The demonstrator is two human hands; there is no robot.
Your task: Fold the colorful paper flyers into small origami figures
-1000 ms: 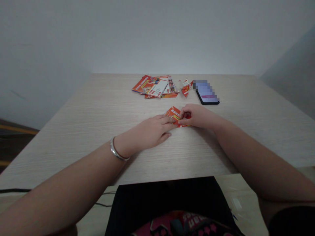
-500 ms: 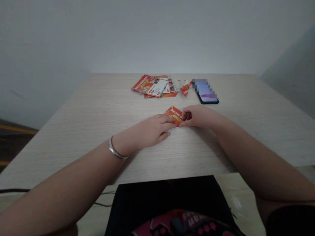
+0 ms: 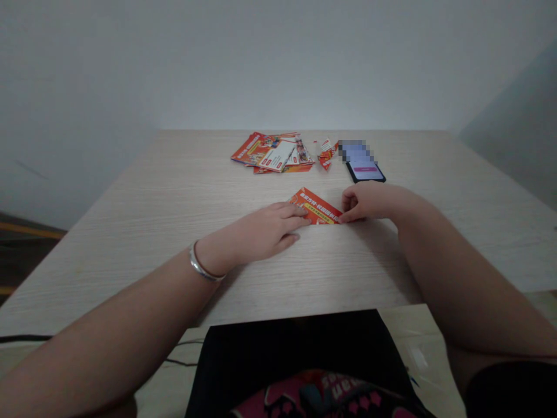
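Note:
A folded orange-red paper flyer [image 3: 321, 207] with white and yellow lettering lies on the table in front of me. My left hand [image 3: 273, 229], a silver bangle on its wrist, rests flat over the flyer's left part with fingers stretched out, hiding that end. At the right corner is my right hand [image 3: 359, 201], its fingers curled in and its thumb and index finger closed at the paper's edge. The flyer's lower edge runs straight between the two hands.
Toward the back of the table [image 3: 174, 191] lies a pile of similar flyers [image 3: 272, 152]. Beside it is a crumpled or folded orange-and-white paper piece [image 3: 326, 155]. A phone [image 3: 365, 168] with a lit, partly blurred screen lies behind my right hand. A wall [image 3: 304, 64] stands behind the table.
My right hand has slid rightward along the flyer to its right corner, uncovering more of the printed side. My left hand has stayed in place on the paper.

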